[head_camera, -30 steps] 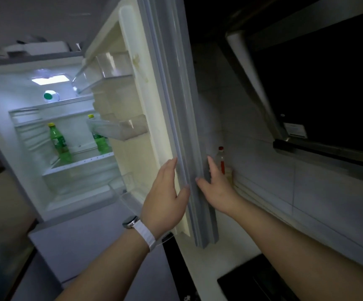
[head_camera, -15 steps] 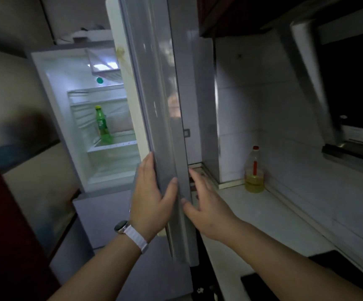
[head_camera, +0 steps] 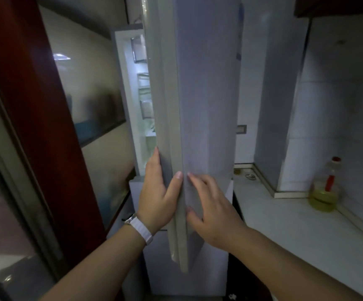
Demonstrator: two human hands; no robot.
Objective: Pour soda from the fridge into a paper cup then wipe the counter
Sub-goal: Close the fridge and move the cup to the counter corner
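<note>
Soda is showing nowhere in the fridge's narrow gap. Left hand (head_camera: 157, 196) is gripping the fridge door (head_camera: 206, 94) edge, right hand (head_camera: 215, 211) pressing flat against it. Likely fetching, pouring and wiping are all waiting.

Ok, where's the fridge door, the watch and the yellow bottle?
fridge door (head_camera: 206, 105): head view, its grey front.
watch (head_camera: 142, 230): head view, its white strap.
bottle (head_camera: 323, 198): head view, its yellow lower half.
</note>
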